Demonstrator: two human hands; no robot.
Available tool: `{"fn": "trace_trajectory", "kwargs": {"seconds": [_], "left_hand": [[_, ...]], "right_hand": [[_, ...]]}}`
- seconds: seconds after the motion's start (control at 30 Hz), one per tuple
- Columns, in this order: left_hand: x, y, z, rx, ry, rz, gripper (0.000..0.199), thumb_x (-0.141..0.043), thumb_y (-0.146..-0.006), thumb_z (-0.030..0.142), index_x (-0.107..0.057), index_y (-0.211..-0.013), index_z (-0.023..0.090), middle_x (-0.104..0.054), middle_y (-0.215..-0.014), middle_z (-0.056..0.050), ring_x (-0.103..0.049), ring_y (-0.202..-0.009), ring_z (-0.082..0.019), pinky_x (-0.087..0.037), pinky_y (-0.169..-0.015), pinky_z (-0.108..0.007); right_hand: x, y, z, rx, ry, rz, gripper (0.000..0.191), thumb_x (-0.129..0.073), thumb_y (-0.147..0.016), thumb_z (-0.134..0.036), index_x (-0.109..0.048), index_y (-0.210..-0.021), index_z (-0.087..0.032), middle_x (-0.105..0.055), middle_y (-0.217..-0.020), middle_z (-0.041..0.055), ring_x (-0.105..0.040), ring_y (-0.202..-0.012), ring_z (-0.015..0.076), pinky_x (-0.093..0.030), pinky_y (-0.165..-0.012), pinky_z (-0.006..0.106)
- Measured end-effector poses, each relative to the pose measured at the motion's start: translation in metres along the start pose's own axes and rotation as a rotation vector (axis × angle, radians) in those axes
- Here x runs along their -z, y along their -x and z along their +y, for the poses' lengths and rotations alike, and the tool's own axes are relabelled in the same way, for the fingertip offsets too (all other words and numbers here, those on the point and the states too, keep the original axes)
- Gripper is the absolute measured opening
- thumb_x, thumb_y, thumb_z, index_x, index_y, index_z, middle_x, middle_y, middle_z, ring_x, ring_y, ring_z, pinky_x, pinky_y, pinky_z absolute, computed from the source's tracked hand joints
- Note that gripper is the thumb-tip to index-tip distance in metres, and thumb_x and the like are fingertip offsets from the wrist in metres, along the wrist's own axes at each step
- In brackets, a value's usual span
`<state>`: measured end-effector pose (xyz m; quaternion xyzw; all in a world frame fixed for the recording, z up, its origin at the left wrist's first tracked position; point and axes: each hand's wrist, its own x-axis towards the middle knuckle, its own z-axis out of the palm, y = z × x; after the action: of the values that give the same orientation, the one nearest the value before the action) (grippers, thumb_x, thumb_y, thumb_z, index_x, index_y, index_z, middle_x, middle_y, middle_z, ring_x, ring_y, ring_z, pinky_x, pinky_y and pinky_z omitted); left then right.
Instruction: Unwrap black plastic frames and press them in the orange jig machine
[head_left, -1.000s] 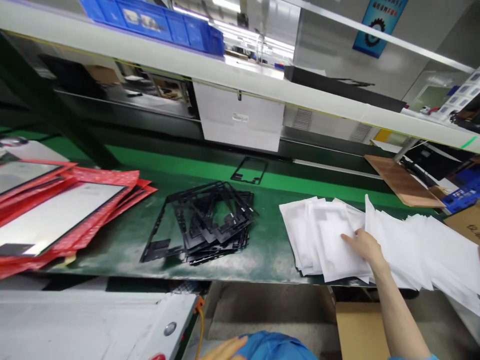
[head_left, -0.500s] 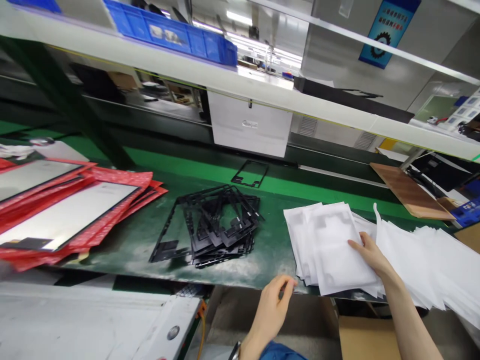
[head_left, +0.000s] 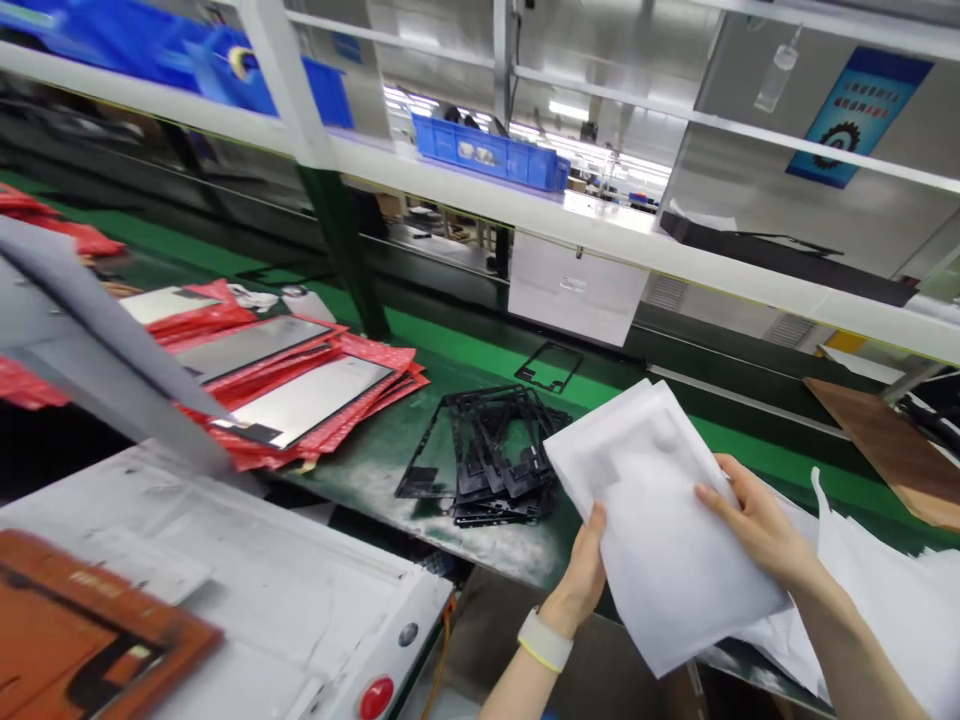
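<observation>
A small stack of white translucent sleeves [head_left: 675, 540] is held up above the bench edge, tilted, with a dark frame shape showing faintly through the top one. My left hand [head_left: 581, 575] grips its left edge, thumb on top. On the right edge my right hand [head_left: 761, 525] pinches it, thumb on the front; the fingers underneath are hidden. More white sleeves [head_left: 892, 590] lie fanned out on the right, partly behind my right forearm. Left of the held stack is a loose pile of black thin frames [head_left: 487, 465] on the green bench [head_left: 390, 450].
Flat panels on red bubble bags [head_left: 315, 400] lie on the left of the bench. A single black frame [head_left: 550, 368] rests at the back. In the left foreground stands a white machine [head_left: 300, 570] with a red button [head_left: 376, 697] and an orange plate [head_left: 90, 630]. A shelf [head_left: 465, 190] spans above.
The white stack has been lifted off the bench and tilted. My left hand, empty before, has come up and taken its left edge. The view has swung left.
</observation>
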<state>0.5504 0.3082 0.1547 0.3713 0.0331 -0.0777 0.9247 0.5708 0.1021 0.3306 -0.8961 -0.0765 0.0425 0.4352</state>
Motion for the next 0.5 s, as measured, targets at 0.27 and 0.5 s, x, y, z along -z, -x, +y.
{"fn": "trace_trajectory", "kwargs": {"seconds": [0.27,0.5], "left_hand": [[0.024,-0.007,0.022,-0.216,0.058,0.266,0.09,-0.078,-0.089,0.079,-0.06,-0.154,0.019,-0.06,-0.164,-0.018,-0.056,-0.153,-0.037,-0.048,-0.13,-0.05],[0.039,-0.015,0.026,-0.299,-0.143,0.307,0.088,-0.083,-0.083,0.079,-0.069,-0.143,0.016,-0.062,-0.162,-0.017,-0.04,-0.164,-0.04,-0.027,-0.141,-0.05]], "right_hand": [[-0.028,-0.059,-0.034,0.204,0.134,-0.041,0.043,-0.059,-0.103,-0.067,-0.068,-0.105,-0.024,-0.077,-0.09,0.0031,-0.066,-0.081,0.0224,-0.047,-0.073,0.034],[-0.022,-0.077,-0.082,0.319,0.218,-0.22,0.047,-0.058,-0.104,-0.07,-0.066,-0.107,-0.024,-0.069,-0.085,-0.0002,-0.057,-0.074,0.0187,-0.045,-0.068,0.03]]}}
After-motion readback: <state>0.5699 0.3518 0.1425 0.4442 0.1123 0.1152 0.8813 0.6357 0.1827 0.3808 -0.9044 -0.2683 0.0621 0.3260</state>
